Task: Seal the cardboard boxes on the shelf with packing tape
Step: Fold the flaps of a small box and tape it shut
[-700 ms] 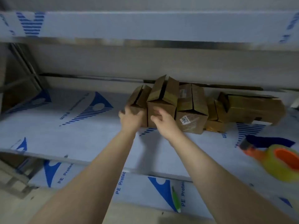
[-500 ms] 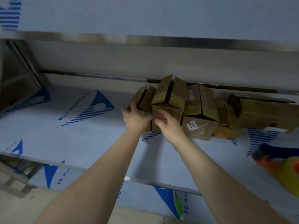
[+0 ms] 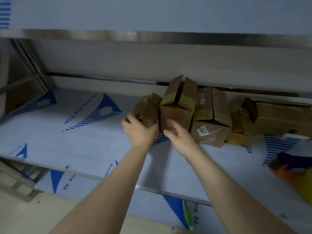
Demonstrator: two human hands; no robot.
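Several small cardboard boxes stand in a row at the back of the shelf (image 3: 70,132). My left hand (image 3: 140,130) grips the leftmost small box (image 3: 148,108), whose top flaps stand up. My right hand (image 3: 179,134) hovers with relaxed fingers in front of the taller open-flapped box (image 3: 177,114) beside it, not clearly touching it. To the right sits a box with a white "1107" label (image 3: 211,130), then more boxes (image 3: 276,117). A blurred tape dispenser (image 3: 293,174) with an orange and blue body and a yellowish roll lies at the right edge.
An upper shelf (image 3: 152,14) overhangs closely above the boxes. The shelf's metal front edge (image 3: 101,178) runs across below my forearms, with a lower shelf beneath. A green pen-like object (image 3: 188,215) lies on the lower level. Metal frame struts (image 3: 28,65) stand at the left.
My right hand has come off the front of the taller box and opened. My left hand stays on the leftmost box. The view has shifted slightly left and up.
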